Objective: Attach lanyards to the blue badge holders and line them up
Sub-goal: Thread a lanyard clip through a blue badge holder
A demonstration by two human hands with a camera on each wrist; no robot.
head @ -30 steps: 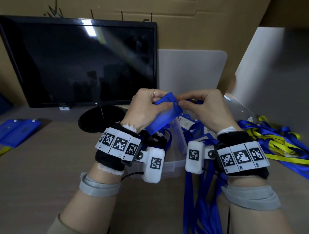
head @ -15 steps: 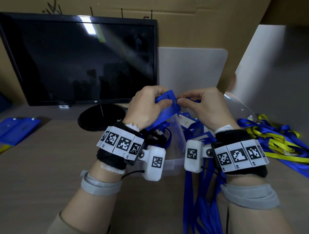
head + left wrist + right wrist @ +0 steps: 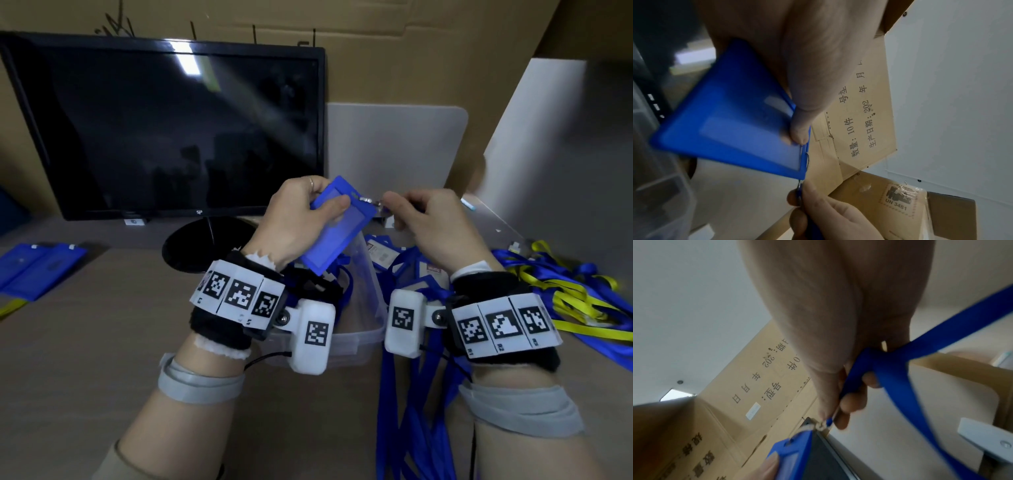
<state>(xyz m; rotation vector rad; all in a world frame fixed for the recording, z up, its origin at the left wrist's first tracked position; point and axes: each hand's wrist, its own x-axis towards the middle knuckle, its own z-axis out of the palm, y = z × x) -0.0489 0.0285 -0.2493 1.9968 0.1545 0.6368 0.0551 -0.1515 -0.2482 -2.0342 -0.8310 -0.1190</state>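
Note:
My left hand grips a blue badge holder in the air in front of the monitor, thumb on its face; it shows as a blue badge holder in the left wrist view. My right hand pinches the metal clip of a blue lanyard at the holder's top edge. In the right wrist view the clip meets the holder, and the lanyard strap loops through my fingers. Whether the clip sits in the slot is unclear.
A clear plastic bin with more holders stands under my hands. Blue lanyards hang off the front of the desk, and blue and yellow ones lie at the right. Finished blue holders lie at far left. A monitor stands behind.
Both hands have risen slightly. The holder has turned more upright in my left hand, and my right hand has drawn a little away, so the metal clip now shows between them.

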